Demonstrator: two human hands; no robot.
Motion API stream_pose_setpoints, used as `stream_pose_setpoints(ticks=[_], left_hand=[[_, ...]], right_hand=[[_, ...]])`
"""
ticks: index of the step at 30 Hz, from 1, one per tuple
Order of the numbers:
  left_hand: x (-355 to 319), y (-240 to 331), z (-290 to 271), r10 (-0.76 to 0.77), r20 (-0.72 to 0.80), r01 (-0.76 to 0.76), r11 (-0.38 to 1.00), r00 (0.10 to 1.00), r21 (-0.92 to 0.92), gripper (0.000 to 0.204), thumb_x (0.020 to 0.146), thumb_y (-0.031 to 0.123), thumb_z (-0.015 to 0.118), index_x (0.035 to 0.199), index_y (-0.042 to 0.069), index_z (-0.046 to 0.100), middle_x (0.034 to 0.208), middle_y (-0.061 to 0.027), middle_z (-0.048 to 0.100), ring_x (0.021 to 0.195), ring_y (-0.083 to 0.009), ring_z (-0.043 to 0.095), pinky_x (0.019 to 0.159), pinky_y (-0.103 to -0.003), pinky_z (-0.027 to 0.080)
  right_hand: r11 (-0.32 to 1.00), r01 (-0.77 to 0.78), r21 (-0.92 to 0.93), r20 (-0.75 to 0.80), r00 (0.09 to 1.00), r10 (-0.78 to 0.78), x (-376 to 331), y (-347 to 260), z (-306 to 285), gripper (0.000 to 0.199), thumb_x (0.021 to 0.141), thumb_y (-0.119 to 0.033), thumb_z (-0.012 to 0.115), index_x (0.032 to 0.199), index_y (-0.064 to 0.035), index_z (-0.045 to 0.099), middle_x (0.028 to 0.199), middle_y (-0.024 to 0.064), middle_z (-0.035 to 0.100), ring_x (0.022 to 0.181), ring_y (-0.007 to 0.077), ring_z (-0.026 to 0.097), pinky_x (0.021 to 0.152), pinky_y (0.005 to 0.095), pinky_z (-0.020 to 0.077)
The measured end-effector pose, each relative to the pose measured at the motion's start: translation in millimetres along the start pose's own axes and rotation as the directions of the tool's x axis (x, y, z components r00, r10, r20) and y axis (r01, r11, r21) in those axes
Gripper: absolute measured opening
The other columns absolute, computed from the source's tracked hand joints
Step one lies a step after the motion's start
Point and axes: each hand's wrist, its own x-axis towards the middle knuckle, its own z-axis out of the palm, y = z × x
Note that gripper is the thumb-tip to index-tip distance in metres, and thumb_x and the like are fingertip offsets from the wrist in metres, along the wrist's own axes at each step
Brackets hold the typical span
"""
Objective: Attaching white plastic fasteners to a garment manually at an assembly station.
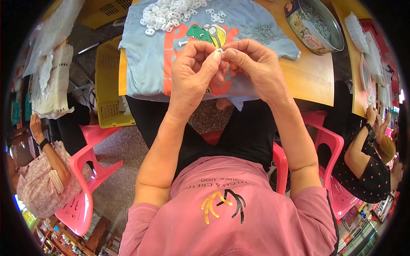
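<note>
A small white piece (220, 50) is gripped at the fingertips of both hands, the fingers of the left hand (192, 70) and of the right hand (258, 66) being clamped on it from either side, thumbs uppermost; much of it is hidden by them. It is held above a light blue shirt (145, 64), by which most of the yellow table (311, 79) is covered, and on which an orange-red print and a green dinosaur figure are partly masked by the fingers. Beyond the fingers and to their left, a heap of white pieces (164, 15) is spread on the cloth; straight beyond them, a smaller cluster of white pieces (217, 16) is set apart. Beyond and to the right, grey metal pieces (265, 33) are scattered on the shirt, and farther right an oval tin (295, 27), filled with similar metal pieces, is stood on bare wood. Well to the left of the fingers, below table height, a yellow crate (106, 64) is seen beside the table. Nearer the body, a speckled floor (117, 158) is shown, with a pink chair (81, 179) on the left and another pink chair (335, 149) on the right. Farther out, a person in a patterned top (45, 179) is seen at left and a person in a dotted black top (365, 175) at right, where clear plastic bags (356, 32) are laid on a second wooden surface (356, 85).
</note>
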Motion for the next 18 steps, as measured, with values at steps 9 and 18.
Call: stream_pose_setpoints(ticks=[9, 18], left_hand=[[-0.1, 3.5, 2.3, -0.025, -0.013, 0.025, 1.0, 1.0, 0.015, 0.01, 0.095, 0.008, 0.059, 0.1, 0.0, 0.056, 0.082, -0.0068, 0.066, 0.065, -0.0083, 0.06, 0.058, -0.021, 0.049], [0.8, 2.3, 1.6, 0.0, 0.007, 0.0, 0.998, 1.0, 0.058, 0.01, 0.096, 0.009, 0.059, 0.098, 0.0, 0.055, 0.08, -0.0055, 0.065, 0.063, -0.0076, 0.058, 0.057, -0.021, 0.047]], right_hand=[[1.0, 0.007, -0.025, -0.035, 0.999, -0.008, 0.6, 4.9, 0.2, 0.02, 0.096, -0.019, 0.063, 0.098, 0.0, 0.065, 0.082, 0.0005, 0.063, 0.071, 0.0064, 0.057, 0.065, 0.021, 0.0476], [0.744, 0.333, -0.579, -0.005, 0.912, -0.411, 2.4, 0.1, 3.3, 0.013, 0.092, -0.011, 0.066, 0.094, 0.002, 0.064, 0.077, -0.0004, 0.062, 0.069, 0.0073, 0.055, 0.063, 0.022, 0.0456]])
